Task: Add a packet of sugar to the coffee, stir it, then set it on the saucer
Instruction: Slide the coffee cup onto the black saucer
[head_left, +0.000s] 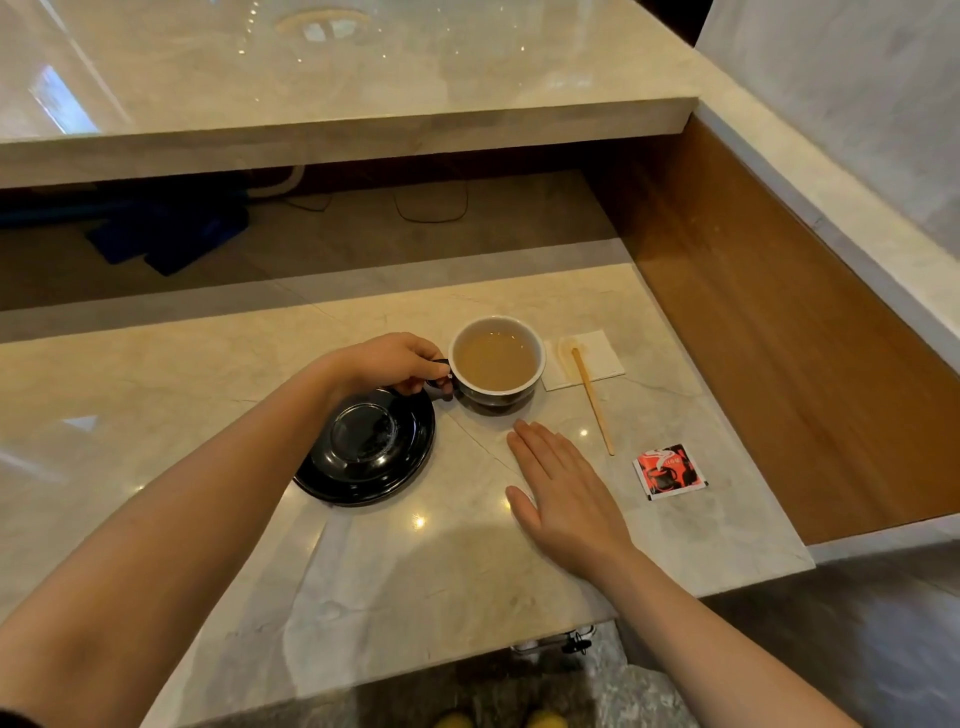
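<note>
Black handle pinched: the last step, cup to saucer, looks to be in hand.
Left hand (392, 364) fingers (434, 370) grip the coffee cup (496, 361) handle; the cup stands on the table (208, 374) just beside the black saucer (366, 449). Next: lift level, shift left. Right hand (558, 488) lies flat, open; stirrer (592, 400) and sugar packet (669, 472) lie apart.

The handle of the coffee cup (496, 361) is pinched by the left hand (395, 364), just beside the black saucer (366, 449). The right hand (563, 493) is laid flat on the marble bench (208, 364). A stirrer (592, 400) and a sugar packet (669, 472) are seen to its right.
</note>
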